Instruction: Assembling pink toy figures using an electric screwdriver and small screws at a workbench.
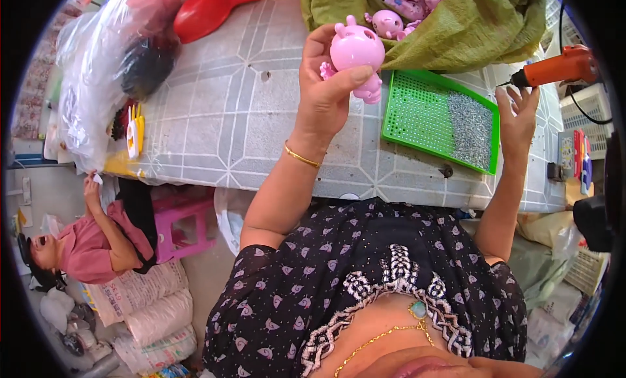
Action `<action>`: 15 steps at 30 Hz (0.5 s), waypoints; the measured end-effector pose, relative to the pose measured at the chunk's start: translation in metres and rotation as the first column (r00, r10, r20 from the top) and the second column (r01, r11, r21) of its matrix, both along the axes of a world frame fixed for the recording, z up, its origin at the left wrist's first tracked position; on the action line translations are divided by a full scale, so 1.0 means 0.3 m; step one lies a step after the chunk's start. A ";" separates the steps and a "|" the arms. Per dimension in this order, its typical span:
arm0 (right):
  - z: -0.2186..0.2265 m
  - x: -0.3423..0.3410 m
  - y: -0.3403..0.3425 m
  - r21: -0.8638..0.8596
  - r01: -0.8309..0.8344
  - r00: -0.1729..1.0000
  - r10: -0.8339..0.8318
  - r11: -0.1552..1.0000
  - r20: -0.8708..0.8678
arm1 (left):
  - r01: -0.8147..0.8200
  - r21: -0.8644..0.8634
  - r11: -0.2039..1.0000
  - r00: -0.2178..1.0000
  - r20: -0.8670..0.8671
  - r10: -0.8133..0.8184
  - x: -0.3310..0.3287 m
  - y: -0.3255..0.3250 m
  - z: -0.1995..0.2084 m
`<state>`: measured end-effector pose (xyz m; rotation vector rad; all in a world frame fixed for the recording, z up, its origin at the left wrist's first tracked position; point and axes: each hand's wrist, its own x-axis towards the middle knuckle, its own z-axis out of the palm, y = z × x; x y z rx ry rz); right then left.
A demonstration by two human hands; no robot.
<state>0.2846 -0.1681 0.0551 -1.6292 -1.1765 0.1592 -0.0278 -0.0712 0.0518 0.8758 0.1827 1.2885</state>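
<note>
My left hand is closed round a glossy pink plastic toy figure, with the thumb across its lower part. The toy has a big round head and stands upright above the table. My right hand is raised beside the right end of a green perforated tray, fingers apart. Just above its fingertips is an orange electric screwdriver, its thin bit pointing left. Whether the fingers touch the screwdriver I cannot tell. Small silvery screws lie heaped in the tray's right half.
An olive woven sack at the back holds several pink toy parts. Clear plastic bags, a red plastic piece and a yellow-and-white tool lie at left. Another person sits beyond the table's left edge, near a pink stool.
</note>
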 end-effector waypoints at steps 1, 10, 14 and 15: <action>0.015 0.002 -0.024 -0.091 0.101 0.989 -0.090 0.991 0.116 | -0.074 0.024 0.997 0.995 -0.065 0.075 0.005 -0.006 0.003; 0.111 -0.303 -0.132 0.082 -0.362 0.908 0.331 0.928 0.256 | -0.154 0.053 0.987 0.963 -0.214 0.162 0.117 -0.127 0.088; 0.080 -0.448 -0.069 0.200 -0.512 0.836 0.429 0.836 0.342 | -0.217 0.012 0.976 0.944 -0.250 0.213 0.179 -0.197 0.107; 0.062 -0.442 -0.047 0.225 -0.510 0.837 0.420 0.830 0.349 | -0.214 0.018 0.977 0.942 -0.259 0.211 0.180 -0.205 0.114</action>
